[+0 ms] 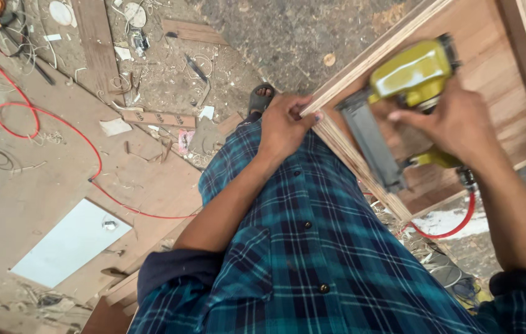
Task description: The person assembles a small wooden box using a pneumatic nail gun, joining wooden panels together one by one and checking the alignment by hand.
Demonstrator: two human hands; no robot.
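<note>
- Head view, centre: left hand closed over the layered edge of a plywood frame, thumb and fingers pinching the strip at its near corner; judged to be steadying the piece so it does not shift under the tool.
- Head view, 2 o'clock: right hand wrapped firmly around the grip of a yellow-green pneumatic nail gun. The gun's dark magazine slopes down toward 6 o'clock along the frame's edge, placing the nose close to the held strip, just beside the left hand. Whether a finger rests on the trigger cannot be told; the hand is blurred.
- Head view, 4 o'clock: red air hose curls away from the base of the grip, hanging below the frame so that it stays off the work surface.
- Head view, 9 o'clock: a second run of red hose loops over the board-covered floor, among wood shavings and offcuts, with a white panel at 8 o'clock.
- Head view, 12 o'clock: sandalled foot just beyond the left hand, well apart from the nail gun.
</note>
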